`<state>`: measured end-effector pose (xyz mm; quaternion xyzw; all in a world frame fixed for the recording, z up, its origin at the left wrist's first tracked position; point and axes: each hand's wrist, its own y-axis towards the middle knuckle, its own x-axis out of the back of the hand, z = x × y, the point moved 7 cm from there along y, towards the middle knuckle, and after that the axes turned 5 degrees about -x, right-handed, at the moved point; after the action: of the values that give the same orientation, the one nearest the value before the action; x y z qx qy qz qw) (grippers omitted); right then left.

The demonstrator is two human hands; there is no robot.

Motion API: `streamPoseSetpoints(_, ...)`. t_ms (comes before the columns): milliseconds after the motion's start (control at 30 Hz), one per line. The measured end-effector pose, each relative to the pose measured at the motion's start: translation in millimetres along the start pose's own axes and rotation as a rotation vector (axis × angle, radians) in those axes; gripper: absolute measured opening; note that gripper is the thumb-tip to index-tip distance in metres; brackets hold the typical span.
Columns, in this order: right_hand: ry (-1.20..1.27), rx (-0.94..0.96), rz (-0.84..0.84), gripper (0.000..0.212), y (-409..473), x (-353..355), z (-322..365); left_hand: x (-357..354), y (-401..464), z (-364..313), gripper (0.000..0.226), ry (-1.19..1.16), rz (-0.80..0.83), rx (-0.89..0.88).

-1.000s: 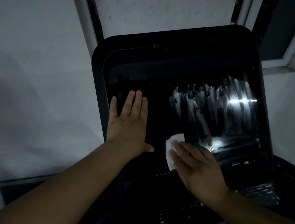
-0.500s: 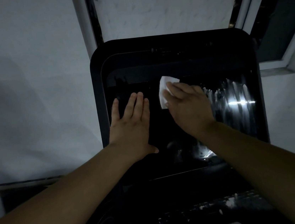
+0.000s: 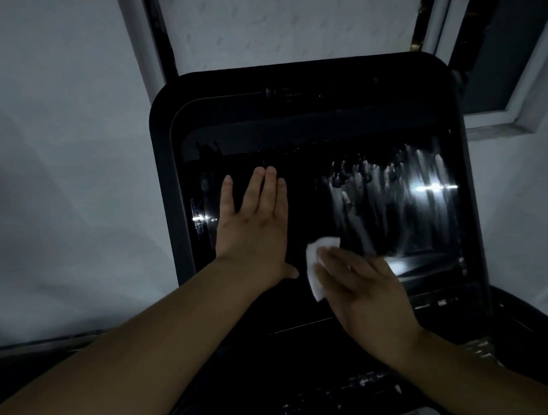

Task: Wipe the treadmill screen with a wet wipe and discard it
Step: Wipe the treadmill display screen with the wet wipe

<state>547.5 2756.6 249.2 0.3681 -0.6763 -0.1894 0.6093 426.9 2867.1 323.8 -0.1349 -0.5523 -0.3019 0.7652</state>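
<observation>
Treadmill screen (image 3: 314, 181): dark glossy panel at centre frame, set in a black housing; I see wet vertical streaks across its right half, while the left half reads dark and unstreaked.
Wet wipe (image 3: 317, 264): small white folded sheet at lower centre of the panel, pressed against the glass.
Right hand (image 3: 361, 286): lies flat on the wipe, fingers extended and nearly closed together, pinning it rather than pinching it.
Left hand (image 3: 254, 230): open, fingers spread, palm flat on the left part of the panel, holding nothing.
Progress, my judgement: wiping under way; discarding not yet done.
Risk one: the left palm rests on glass I must clean, likely leaving prints.
Risk two: a flat-palm hold may let the wipe slip or bunch.
Risk three: poor light may hide missed patches.
</observation>
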Motion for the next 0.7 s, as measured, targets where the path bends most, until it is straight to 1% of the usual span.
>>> streamPoseSetpoints(133,-0.029,0.036,0.076,0.029,-32,-8,15,-1,0,1,0.146,-0.004,-0.006,0.004)
streamPoseSetpoints(233,-0.037,0.040,0.067,0.029,-29,-8,14,-2,0,0,0.145,-0.002,-0.004,0.002)
streamPoseSetpoints(367,-0.050,-0.012,0.001,0.035,25,0,-8,-1,0,0,0.144,-0.005,-0.011,0.004)
streamPoseSetpoints(533,-0.136,-0.037,0.007,0.040,124,8,-43,1,0,0,0.145,0.005,0.013,0.014)
streamPoseSetpoints(600,-0.140,-0.048,0.004,0.038,142,9,-51,1,0,0,0.144,0.007,0.006,0.011)
streamPoseSetpoints(700,-0.127,-0.064,-0.034,0.035,131,10,-48,0,0,0,0.144,0.000,-0.001,0.011)
